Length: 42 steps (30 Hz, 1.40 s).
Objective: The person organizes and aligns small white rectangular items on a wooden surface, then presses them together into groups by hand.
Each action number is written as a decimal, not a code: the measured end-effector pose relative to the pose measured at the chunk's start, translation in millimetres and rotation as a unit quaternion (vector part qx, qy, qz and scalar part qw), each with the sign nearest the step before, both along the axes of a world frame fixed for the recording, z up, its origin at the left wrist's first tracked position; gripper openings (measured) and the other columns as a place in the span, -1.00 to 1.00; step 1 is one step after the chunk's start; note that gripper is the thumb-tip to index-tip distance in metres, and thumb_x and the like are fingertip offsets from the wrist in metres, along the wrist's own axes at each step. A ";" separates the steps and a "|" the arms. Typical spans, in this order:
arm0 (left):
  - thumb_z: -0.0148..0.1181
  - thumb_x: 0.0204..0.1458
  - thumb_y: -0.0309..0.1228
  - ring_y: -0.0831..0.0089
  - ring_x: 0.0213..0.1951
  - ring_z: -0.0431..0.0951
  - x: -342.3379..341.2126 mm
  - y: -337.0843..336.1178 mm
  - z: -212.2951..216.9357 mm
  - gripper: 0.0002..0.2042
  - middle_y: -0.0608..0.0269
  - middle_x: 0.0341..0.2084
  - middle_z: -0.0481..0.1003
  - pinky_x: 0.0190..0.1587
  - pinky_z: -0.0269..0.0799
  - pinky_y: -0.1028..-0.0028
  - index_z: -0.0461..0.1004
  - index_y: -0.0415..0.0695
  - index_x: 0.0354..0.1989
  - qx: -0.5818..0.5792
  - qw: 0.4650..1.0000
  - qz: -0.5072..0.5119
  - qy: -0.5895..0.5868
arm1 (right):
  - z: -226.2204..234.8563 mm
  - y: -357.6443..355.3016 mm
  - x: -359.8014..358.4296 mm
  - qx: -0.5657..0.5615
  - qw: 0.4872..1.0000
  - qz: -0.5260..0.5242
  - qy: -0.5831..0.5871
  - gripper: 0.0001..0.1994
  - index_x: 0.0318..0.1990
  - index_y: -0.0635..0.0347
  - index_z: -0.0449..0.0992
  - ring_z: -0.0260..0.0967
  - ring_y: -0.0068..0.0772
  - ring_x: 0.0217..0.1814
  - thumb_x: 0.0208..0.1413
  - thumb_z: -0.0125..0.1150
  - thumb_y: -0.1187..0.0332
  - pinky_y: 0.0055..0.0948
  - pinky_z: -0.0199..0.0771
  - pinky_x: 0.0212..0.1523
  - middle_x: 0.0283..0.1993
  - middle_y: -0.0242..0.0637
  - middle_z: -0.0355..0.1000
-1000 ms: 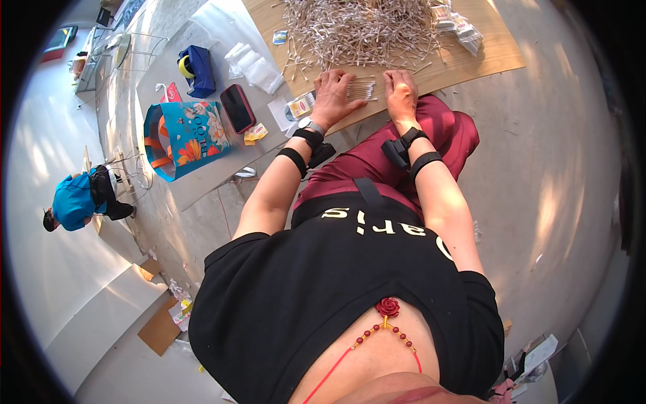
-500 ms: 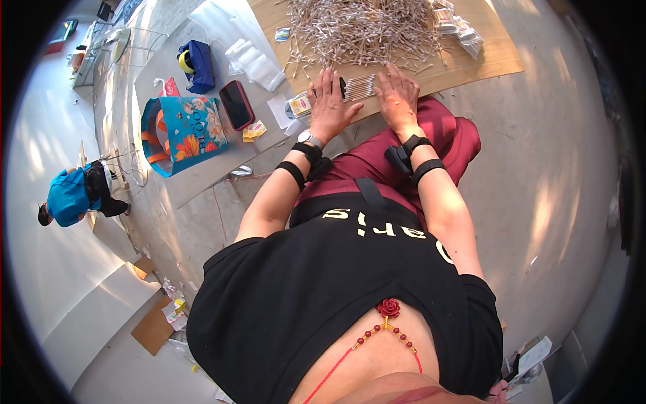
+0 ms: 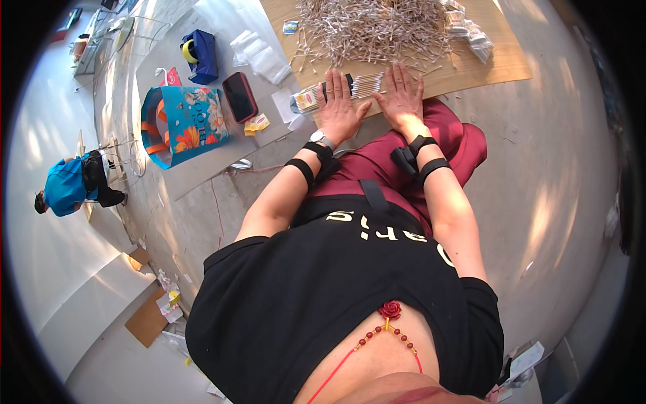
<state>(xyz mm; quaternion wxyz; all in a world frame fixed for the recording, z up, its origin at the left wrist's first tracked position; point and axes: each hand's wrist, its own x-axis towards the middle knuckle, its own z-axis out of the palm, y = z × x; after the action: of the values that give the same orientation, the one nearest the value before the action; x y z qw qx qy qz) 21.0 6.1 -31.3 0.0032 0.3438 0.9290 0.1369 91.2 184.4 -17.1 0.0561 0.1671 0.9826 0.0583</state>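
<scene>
A short row of cotton swabs (image 3: pixel 368 85) lies side by side near the close edge of the wooden board. My left hand (image 3: pixel 338 111) rests flat at the row's left end, fingers stretched, partly over a black strip (image 3: pixel 350 79) whose kind I cannot make out. Beside its fingers lies a small white-and-yellow packet (image 3: pixel 306 99). At the right end of the row, my right hand (image 3: pixel 402 104) lies palm down with straight fingers, its thumb reaching toward my left thumb. Beyond both hands spreads a large loose heap of cotton swabs (image 3: pixel 373 30).
Small filled packets (image 3: pixel 468 30) sit right of the heap on the wooden board (image 3: pixel 498 64). To the left are clear plastic bags (image 3: pixel 261 55), a phone (image 3: pixel 239 97), a blue tape dispenser (image 3: pixel 204 57) and a floral bag (image 3: pixel 192 124). A person in blue (image 3: pixel 67 185) is far left.
The whole view has shifted slightly, putting the board a little farther right. My right thumb has spread out leftward below the row of swabs; both hands otherwise stay about in place.
</scene>
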 end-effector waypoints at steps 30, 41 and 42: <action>-0.13 0.36 0.08 0.02 0.64 -0.38 2.0 4.0 -6.3 -0.17 -0.16 0.61 -0.20 0.55 -0.59 -0.10 -0.05 -0.38 0.56 0.010 1.000 -0.003 -0.012 | 4.6 -6.4 -2.6 -0.023 0.999 0.037 -0.013 -0.13 0.65 0.02 -0.14 -0.62 -0.39 0.78 0.39 -0.41 -0.37 0.20 -0.80 0.62 0.75 -0.34 -0.36; -0.18 0.39 0.06 0.04 0.64 -0.35 -0.2 4.6 -5.9 -0.20 -0.14 0.61 -0.19 0.55 -0.56 -0.10 -0.06 -0.37 0.56 0.011 1.000 0.005 -0.010 | 5.7 -8.2 -4.0 -0.028 0.999 0.035 -0.014 -0.17 0.65 0.07 -0.17 -0.60 -0.39 0.78 0.43 -0.39 -0.29 0.16 -0.77 0.63 0.75 -0.34 -0.35; -0.15 0.38 0.05 0.04 0.64 -0.36 -0.5 3.7 -5.2 -0.20 -0.13 0.61 -0.19 0.55 -0.58 -0.10 -0.06 -0.37 0.56 0.013 1.000 0.007 -0.016 | 5.4 -8.2 -3.8 -0.027 0.999 0.030 -0.013 -0.18 0.65 0.07 -0.17 -0.59 -0.38 0.78 0.44 -0.38 -0.28 0.16 -0.76 0.63 0.75 -0.33 -0.35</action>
<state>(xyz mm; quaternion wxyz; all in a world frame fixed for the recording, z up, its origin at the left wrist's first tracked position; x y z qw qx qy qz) 20.5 9.8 -36.5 0.0126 0.3353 0.9293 0.1545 87.4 176.2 -11.7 0.0721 0.1349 0.9876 0.0354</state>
